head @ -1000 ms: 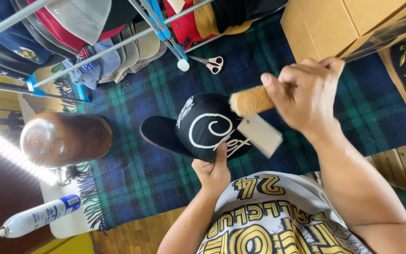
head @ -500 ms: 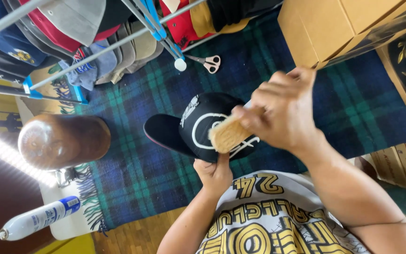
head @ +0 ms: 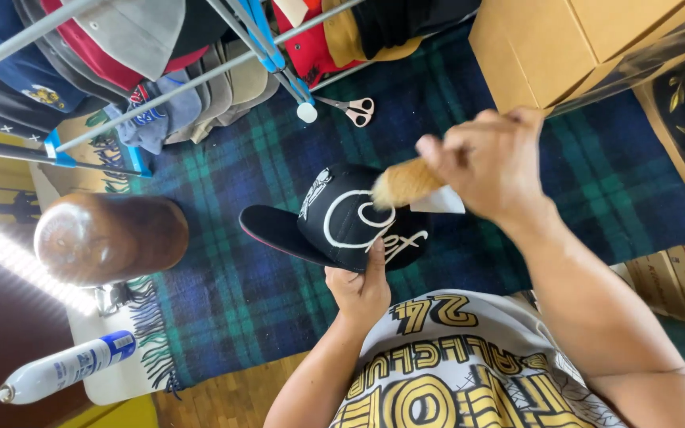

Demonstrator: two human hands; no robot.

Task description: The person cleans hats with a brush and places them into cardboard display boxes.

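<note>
My left hand (head: pixel 361 292) holds the black cap (head: pixel 342 218) from below, thumb up over the back edge of the crown, fingers tucked underneath where I can't see them. The cap sits above the plaid blanket (head: pixel 255 285), brim pointing to the left of the view, white embroidery facing up at me.

My right hand (head: pixel 489 162) is wrapped tight around the brush (head: pixel 404 184), fingers fully curled on the handle. The brush's long axis runs roughly left to right, bristle end leading toward the cap. Those tan bristles sit right at the upper right edge of the crown, touching it or just off it; I can't tell which. So the cap lies left and slightly below my right fingers, and the right hand is the one working, the left only steadying. A pale tag (head: pixel 440 202) hangs under my right hand, between brush and crown, the one thing that could get in the way.

Around me: scissors (head: pixel 352 108) lie on the blanket beyond the cap, well clear. A wooden block (head: pixel 109 235) stands off to the left, a spray can (head: pixel 61 367) lies nearer the floor edge, a rack (head: pixel 168 83) of caps crosses the top, and cardboard boxes (head: pixel 549 47) sit at the right.
</note>
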